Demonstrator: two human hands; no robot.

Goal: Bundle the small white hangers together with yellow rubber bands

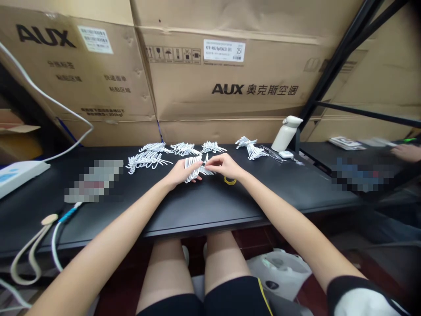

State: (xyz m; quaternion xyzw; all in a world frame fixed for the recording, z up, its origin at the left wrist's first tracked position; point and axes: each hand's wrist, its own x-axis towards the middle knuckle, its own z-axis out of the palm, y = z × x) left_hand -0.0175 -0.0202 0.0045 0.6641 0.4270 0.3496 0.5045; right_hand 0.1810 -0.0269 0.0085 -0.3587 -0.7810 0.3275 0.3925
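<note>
My left hand (178, 174) is closed around a bundle of white bent wire hooks (192, 170), held just above the black table. Close against its right side, my right hand (226, 165) has its thumb and fingers pinched together at the bundle's edge. What lies between those fingertips is too small to make out. Beneath my right wrist lie yellow rubber bands (230, 181). Behind my hands, several piles of similar white hooks (146, 161) rest on the table, and a tied-looking bunch (251, 148) lies farther right.
A white bottle (285, 133) stands at the back right beside a small white case (286, 154) and glasses (271, 152). A blurred-out device (95, 181) with a cable lies left. Cardboard boxes (226, 79) wall the back. Another person's hand (407, 152) shows at far right.
</note>
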